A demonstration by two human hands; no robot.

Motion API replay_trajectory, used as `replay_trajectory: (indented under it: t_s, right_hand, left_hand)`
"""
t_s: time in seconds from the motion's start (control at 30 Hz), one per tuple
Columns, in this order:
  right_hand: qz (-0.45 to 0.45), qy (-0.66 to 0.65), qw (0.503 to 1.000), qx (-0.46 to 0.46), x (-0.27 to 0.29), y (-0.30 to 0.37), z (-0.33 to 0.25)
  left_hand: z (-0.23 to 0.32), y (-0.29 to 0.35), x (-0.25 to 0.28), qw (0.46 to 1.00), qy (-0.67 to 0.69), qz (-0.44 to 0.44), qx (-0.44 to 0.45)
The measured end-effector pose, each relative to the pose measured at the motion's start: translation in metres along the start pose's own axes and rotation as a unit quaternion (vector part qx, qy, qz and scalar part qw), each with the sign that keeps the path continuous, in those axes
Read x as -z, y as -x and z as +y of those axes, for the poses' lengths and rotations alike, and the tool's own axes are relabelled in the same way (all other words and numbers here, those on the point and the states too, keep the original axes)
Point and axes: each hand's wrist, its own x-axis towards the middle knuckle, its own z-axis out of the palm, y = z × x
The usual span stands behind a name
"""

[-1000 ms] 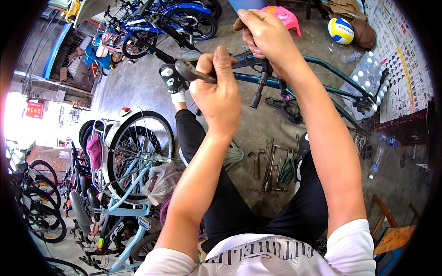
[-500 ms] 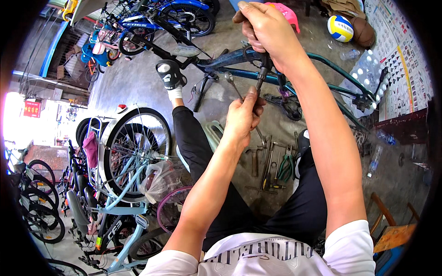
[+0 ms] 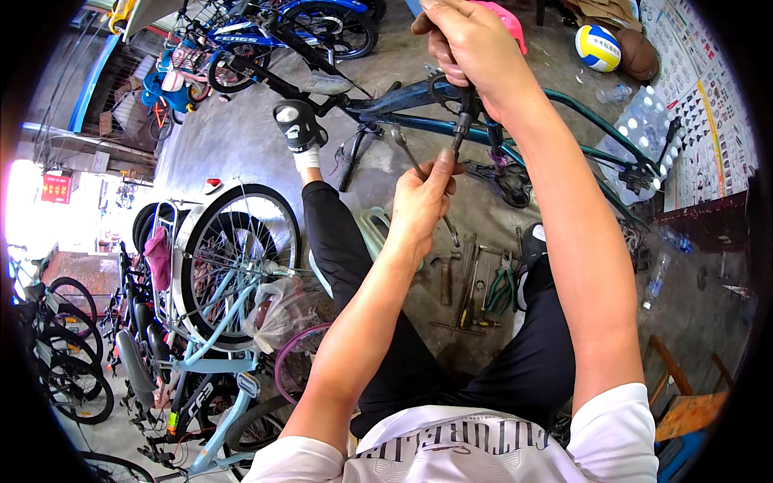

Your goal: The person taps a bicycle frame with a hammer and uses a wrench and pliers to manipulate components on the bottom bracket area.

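My left hand (image 3: 423, 200) is closed round a long metal wrench (image 3: 404, 145), whose two ends stick out above and below the fingers. Its thumb and fingertips also meet the lower end of a dark rod-shaped part (image 3: 464, 121) with a metal collar. Higher up, my right hand (image 3: 475, 52) wraps round the upper end of that part, and its fingers hide what lies inside the grip. Behind both hands, a dark teal bicycle frame (image 3: 564, 150) lies across the floor without wheels.
Hammer (image 3: 446, 278), green-handled pliers (image 3: 501, 291) and several other tools lie between my feet. A light-blue bicycle (image 3: 217, 310) stands at left, a blue one (image 3: 326, 32) at the far side. Bottles (image 3: 636, 133) and a volleyball (image 3: 597, 48) sit at far right.
The wrench has turned slightly in my left hand, its lower end now showing more plainly below the fingers. My right hand has shifted slightly, still gripping the rod-shaped part.
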Motion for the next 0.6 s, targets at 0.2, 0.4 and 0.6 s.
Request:
replay_trajectory:
  t_s: [0.2,0.4,0.6]
  right_hand:
    - [-0.001,-0.038,0.998,-0.044,0.003,-0.002,-0.002]
    - [0.000,-0.066,0.996,-0.062,0.000,-0.004,-0.002]
    - [0.004,-0.063,0.996,-0.063,0.001,-0.003,-0.003]
  left_hand:
    - [-0.001,0.003,0.010,0.991,0.102,-0.056,0.066]
    - [-0.019,-0.007,-0.005,0.933,-0.256,0.171,-0.185]
    - [-0.018,0.002,-0.014,0.901,-0.318,0.215,-0.202]
